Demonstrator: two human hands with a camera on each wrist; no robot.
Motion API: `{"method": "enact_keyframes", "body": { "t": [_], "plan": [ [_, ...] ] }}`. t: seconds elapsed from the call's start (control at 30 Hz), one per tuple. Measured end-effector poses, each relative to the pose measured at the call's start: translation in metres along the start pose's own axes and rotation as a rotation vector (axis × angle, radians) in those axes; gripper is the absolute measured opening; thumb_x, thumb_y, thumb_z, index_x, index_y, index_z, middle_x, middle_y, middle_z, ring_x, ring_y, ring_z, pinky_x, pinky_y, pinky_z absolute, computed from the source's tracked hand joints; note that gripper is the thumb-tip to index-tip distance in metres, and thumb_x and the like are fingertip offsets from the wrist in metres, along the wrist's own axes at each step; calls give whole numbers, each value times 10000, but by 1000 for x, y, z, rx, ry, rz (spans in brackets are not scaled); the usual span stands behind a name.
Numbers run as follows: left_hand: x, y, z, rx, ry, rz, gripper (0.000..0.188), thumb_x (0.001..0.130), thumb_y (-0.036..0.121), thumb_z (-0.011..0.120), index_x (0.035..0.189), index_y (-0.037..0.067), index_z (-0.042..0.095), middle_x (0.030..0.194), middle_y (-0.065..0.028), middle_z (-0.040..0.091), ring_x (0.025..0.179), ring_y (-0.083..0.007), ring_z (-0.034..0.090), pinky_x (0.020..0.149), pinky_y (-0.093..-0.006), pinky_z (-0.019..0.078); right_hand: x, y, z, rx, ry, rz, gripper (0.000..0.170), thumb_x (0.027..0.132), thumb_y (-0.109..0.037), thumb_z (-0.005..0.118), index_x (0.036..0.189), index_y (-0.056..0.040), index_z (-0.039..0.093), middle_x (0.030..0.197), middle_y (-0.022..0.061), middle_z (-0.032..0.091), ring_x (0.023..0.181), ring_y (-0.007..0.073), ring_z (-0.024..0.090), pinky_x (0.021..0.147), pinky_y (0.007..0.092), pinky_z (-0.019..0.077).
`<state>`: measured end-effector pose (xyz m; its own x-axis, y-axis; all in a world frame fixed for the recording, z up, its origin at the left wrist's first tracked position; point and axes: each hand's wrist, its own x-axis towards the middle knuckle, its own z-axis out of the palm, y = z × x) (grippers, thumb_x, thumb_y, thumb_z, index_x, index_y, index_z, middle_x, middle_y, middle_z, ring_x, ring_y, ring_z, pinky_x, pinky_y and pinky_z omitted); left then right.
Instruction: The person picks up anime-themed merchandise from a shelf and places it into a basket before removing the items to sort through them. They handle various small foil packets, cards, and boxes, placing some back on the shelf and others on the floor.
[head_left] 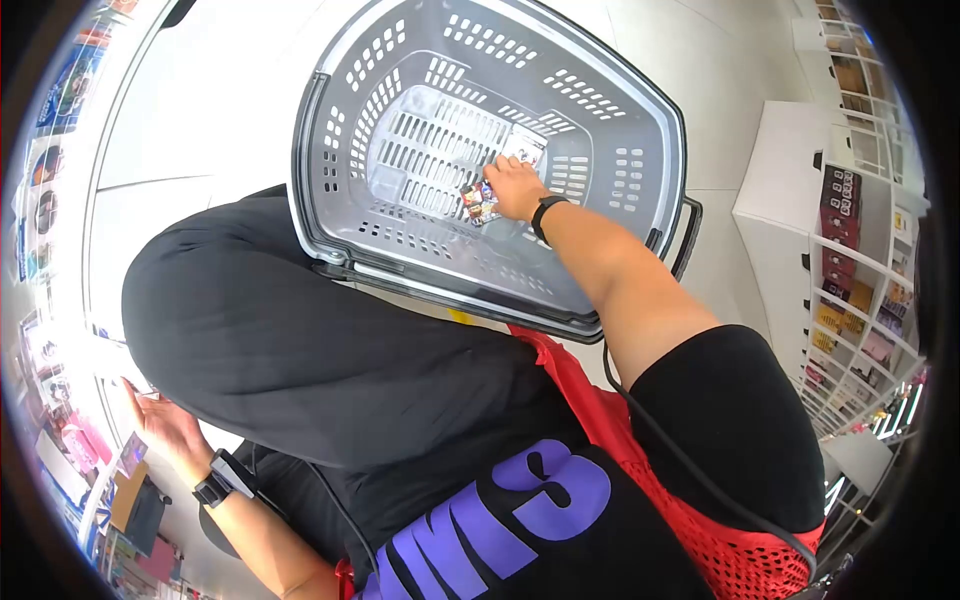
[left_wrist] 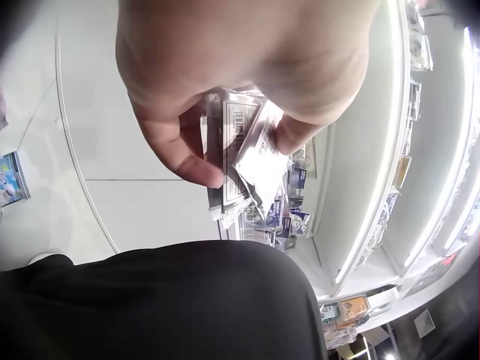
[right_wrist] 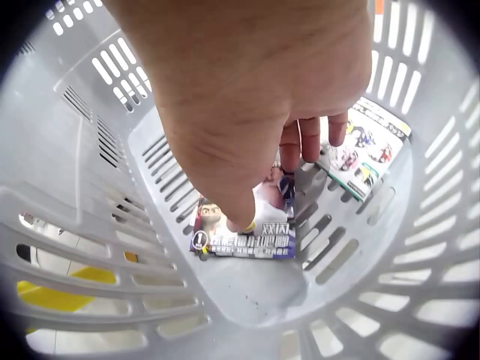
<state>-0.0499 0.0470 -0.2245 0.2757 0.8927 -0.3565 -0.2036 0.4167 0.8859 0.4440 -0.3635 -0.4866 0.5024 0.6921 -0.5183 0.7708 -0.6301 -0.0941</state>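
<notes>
Inside the grey basket (head_left: 470, 270), my right hand (head_left: 517, 188) pinches a colourful printed packet (head_left: 479, 203) low over the slotted bottom. The right wrist view shows the thumb of my right hand (right_wrist: 255, 112) on the face of that packet (right_wrist: 251, 229), fingers behind it. A white printed packet (right_wrist: 365, 148) lies on the basket floor beside the fingers. My left hand (head_left: 170, 428) is beyond the knee; in the left wrist view, the left hand (left_wrist: 240, 67) grips several clear-wrapped flat packets (left_wrist: 238, 142) between thumb and fingers.
Lit shelves (left_wrist: 367, 135) with small wrapped goods stand close to the left hand. A bent knee (head_left: 220, 310) lies between the left hand and the basket. White shelving (head_left: 800, 230) with boxes stands at the right. The basket's black handle (head_left: 688, 238) hangs at its right side.
</notes>
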Motion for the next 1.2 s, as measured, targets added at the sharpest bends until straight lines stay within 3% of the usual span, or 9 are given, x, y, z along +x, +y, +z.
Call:
{"method": "enact_keyframes", "body": {
  "t": [0.2,0.33,0.43,0.47,0.63,0.7,1.0,1.13,1.2],
  "plan": [
    [-8,-1,32,13,42,-76,546,1121,405,562,1522,36,530,1505,-156,621,1393,-261,573,1196,-447,420,11,11,-3,103,-104,-81,572,805,-205,872,1296,-97,599,1178,142,724,1253,358,611,1073,507,470],
    [-3,-1,25,21,43,-40,571,1116,401,574,1544,34,484,1536,-155,574,1415,-234,538,1223,-424,377,13,34,-11,259,86,-137,453,839,-159,813,1259,-111,650,1184,121,711,1233,361,604,1055,499,455],
    [-8,-2,26,35,37,-48,574,1114,397,579,1546,31,483,1536,-153,579,1409,-235,545,1214,-428,389,20,58,-23,36,205,-131,368,841,-164,786,1193,-98,700,1278,122,673,1273,353,576,1054,495,456],
    [-6,-1,22,13,17,-64,571,1113,396,581,1543,32,486,1531,-151,585,1403,-235,551,1211,-428,392,21,62,-28,7,151,-73,293,842,-172,765,1129,-114,777,1462,123,601,1391,342,518,1113,476,441],
    [-5,-2,21,-26,-33,-115,543,1108,392,594,1514,40,517,1498,-142,617,1371,-230,579,1195,-433,411,19,71,-34,-272,-15,-247,320,836,-154,759,1139,-196,853,1610,116,511,1586,321,357,1253,469,342],
    [-7,-1,24,-14,-31,-109,522,1107,392,598,1493,45,537,1474,-138,637,1348,-229,596,1183,-432,425,21,70,-33,-352,-10,-308,260,821,-183,776,1059,-107,848,1579,143,532,1555,330,388,1268,461,324],
    [-6,3,16,-6,-27,-93,480,1112,389,603,1435,33,584,1363,-120,709,1258,-223,654,1152,-432,464,39,59,-42,-423,-298,-339,278,827,-153,783,1088,-223,849,1296,91,723,1286,242,652,1172,419,413],
    [-10,8,30,4,78,-99,492,1112,358,612,1507,70,548,1401,-105,689,1198,-203,673,1069,-403,524,27,62,-65,-309,-332,-249,248,850,-196,787,1078,-104,816,1038,183,787,1006,324,752,983,439,522],
    [-1,14,13,97,-5,103,488,1113,330,609,1543,114,524,1419,-89,676,1167,-179,674,996,-379,557,15,59,-89,-40,-319,-142,337,868,-247,802,1163,-84,796,1081,192,789,1031,349,753,960,462,543]
  ]
}}
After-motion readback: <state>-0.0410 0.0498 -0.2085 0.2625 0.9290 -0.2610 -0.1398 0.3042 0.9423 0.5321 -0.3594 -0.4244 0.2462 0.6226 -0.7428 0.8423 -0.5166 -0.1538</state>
